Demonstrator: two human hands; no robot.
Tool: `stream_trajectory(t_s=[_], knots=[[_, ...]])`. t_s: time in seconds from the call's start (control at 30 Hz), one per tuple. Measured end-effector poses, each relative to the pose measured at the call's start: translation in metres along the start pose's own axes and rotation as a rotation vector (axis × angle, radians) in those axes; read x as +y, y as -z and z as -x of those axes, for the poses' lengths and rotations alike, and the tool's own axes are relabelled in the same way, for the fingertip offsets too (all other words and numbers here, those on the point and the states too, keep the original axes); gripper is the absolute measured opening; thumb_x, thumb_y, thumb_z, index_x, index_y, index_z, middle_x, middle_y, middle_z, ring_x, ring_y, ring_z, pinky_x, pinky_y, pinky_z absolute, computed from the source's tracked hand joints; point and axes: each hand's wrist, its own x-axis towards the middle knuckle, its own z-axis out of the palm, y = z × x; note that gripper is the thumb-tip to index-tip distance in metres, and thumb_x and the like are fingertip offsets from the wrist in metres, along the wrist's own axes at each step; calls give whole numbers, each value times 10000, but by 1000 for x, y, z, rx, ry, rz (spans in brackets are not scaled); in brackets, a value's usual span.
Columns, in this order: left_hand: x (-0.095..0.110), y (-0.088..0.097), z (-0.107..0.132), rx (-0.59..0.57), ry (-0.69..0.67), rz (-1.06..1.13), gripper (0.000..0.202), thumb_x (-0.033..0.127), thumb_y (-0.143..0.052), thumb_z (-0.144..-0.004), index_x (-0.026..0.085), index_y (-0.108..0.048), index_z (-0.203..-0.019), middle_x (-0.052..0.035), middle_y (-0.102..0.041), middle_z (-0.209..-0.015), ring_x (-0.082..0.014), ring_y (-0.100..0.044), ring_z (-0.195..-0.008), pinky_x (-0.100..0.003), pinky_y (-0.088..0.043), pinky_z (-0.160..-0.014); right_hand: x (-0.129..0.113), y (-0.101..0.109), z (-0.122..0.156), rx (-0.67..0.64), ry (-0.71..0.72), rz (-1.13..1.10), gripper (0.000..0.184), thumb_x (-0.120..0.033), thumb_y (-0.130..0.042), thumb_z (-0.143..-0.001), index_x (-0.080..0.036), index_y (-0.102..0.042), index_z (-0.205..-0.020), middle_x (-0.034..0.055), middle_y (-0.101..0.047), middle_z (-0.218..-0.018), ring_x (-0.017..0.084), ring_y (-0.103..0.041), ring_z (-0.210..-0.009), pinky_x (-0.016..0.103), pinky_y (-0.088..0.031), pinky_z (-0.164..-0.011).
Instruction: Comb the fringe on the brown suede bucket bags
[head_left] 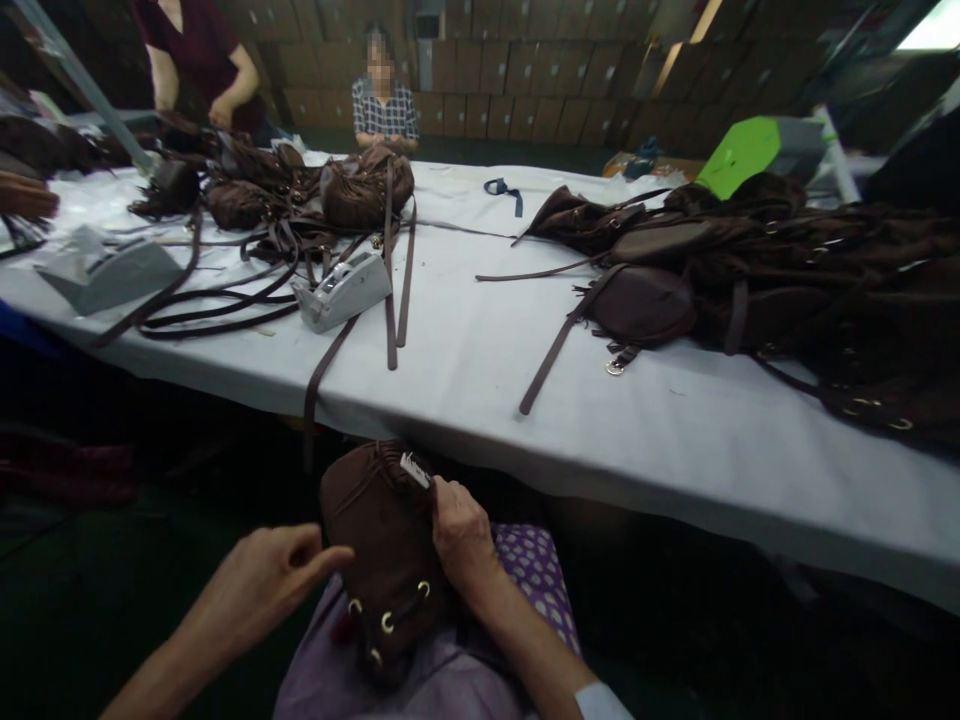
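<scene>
A brown drawstring bag with gold eyelets lies across my lap. My right hand grips its right edge, close to a small white label at the gathered end. At the bag's left side is my left hand, thumb and fingers apart with nothing seen between them. Some of its fingertips are hard to make out against the bag.
Ahead stands a white-covered table. Brown bags with loose straps are heaped at its left and right. Two grey tape dispensers and a blue strap lie there too. Two people are beyond it.
</scene>
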Motion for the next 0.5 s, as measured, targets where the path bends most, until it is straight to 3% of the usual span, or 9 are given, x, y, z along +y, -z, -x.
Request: stream_trajectory(t_s=[0.1, 0.13, 0.2, 0.27, 0.37, 0.43, 0.5], knots=[[41, 10, -28, 103, -370, 36, 252, 420, -732, -692, 185, -669, -757, -26, -660, -770, -185, -579, -739, -225, -435, -645, -2, -1, 0, 34, 15, 23, 288, -106, -329, -944, -114, -540, -1140, 75, -592, -811, 188, -555, -758, 299, -467, -706], [53, 4, -39, 73, -494, 40, 252, 366, -777, -643, 194, -690, -805, -46, -675, -872, -221, -586, -857, -256, -447, -763, -2, 0, 0, 41, 13, 28, 293, -106, -329, -942, -111, -535, -1151, 78, -591, -820, 190, -555, -764, 302, -470, -706], [69, -17, -58, -31, -622, 47, 211, 293, -777, -643, 195, -693, -809, -59, -671, -868, -236, -588, -851, -288, -442, -817, 2, 4, 0, 53, -6, 56, 293, -115, -341, -940, -108, -526, -1167, 84, -587, -834, 193, -556, -778, 304, -473, -710], [73, -42, -72, -147, -660, 54, 66, 258, -679, -752, 194, -670, -761, -61, -659, -807, -222, -587, -786, -291, -440, -800, 8, 10, 1, 49, -45, 134, 287, -127, -361, -940, -111, -522, -1177, 88, -583, -836, 199, -558, -787, 304, -468, -706], [65, -66, -78, -209, -642, 92, 186, 238, -532, -861, 200, -626, -705, -57, -634, -767, -203, -562, -740, -291, -430, -809, 20, 21, 1, -46, -95, 288, 269, -139, -381, -943, -138, -532, -1165, 88, -586, -834, 201, -568, -781, 294, -451, -672], [59, -70, -74, -234, -575, 177, 199, 246, -553, -850, 206, -617, -666, -50, -616, -736, -199, -553, -730, -292, -425, -845, 30, 25, 2, -155, -127, 321, 258, -140, -390, -941, -167, -538, -1151, 88, -596, -864, 200, -584, -810, 286, -447, -675], [54, -68, -67, -261, -459, 338, 129, 237, -625, -798, 212, -650, -673, -61, -643, -788, -213, -582, -824, -283, -405, -921, 43, 26, 5, -250, -252, 318, 250, -115, -392, -928, -182, -544, -1115, 93, -607, -900, 192, -603, -838, 273, -446, -680]])
